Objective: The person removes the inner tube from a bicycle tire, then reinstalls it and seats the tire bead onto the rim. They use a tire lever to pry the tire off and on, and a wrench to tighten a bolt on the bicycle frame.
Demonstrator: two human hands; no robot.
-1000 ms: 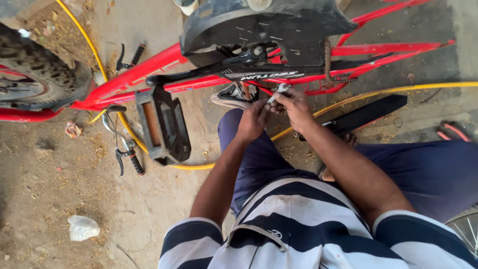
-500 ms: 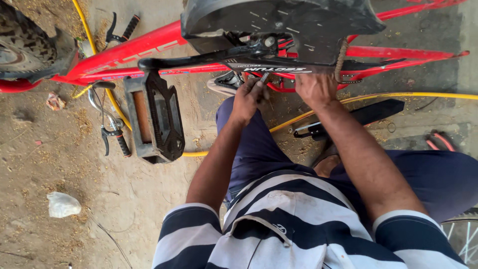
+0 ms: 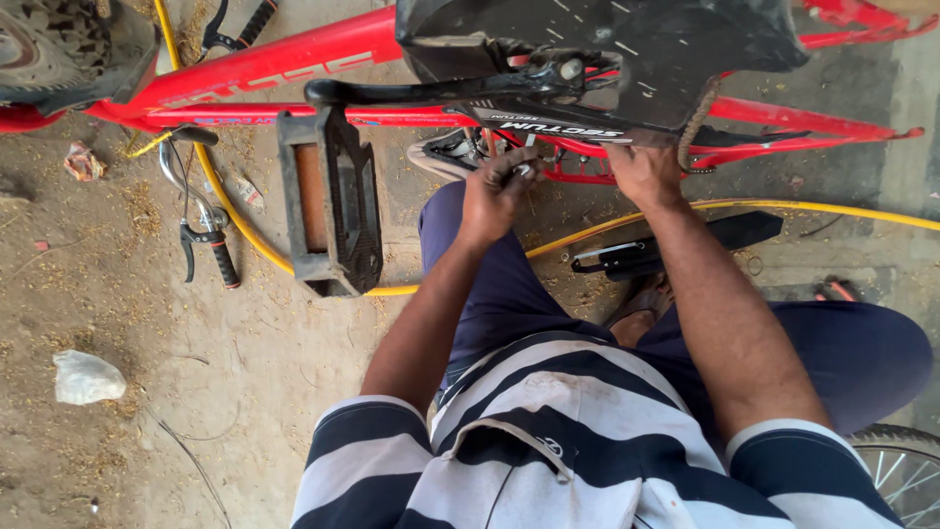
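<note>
A red bicycle frame [image 3: 274, 64] lies across the top of the view, with a black chain guard [image 3: 627, 49] and a black crank arm [image 3: 411, 93] carrying a black pedal [image 3: 328, 206]. My left hand [image 3: 494, 191] is closed on a small metal part [image 3: 525, 168] just under the crank area. My right hand [image 3: 641, 171] grips the lower red frame tube beneath the guard, its fingertips hidden. The two hands are about a hand's width apart. My knees in dark blue trousers sit below them.
A knobbly tyre [image 3: 69, 49] is at the top left. A yellow hose [image 3: 783, 208] runs over the dirt and concrete floor. A handlebar with grip [image 3: 211, 245], a black flat part [image 3: 676, 245], a white crumpled bag [image 3: 83, 377] and a spoked wheel [image 3: 906, 470] lie around.
My hands, close together a second ago, have moved apart: the right one slid right along the frame. The view has drifted, bringing the pedal and crank nearer the middle.
</note>
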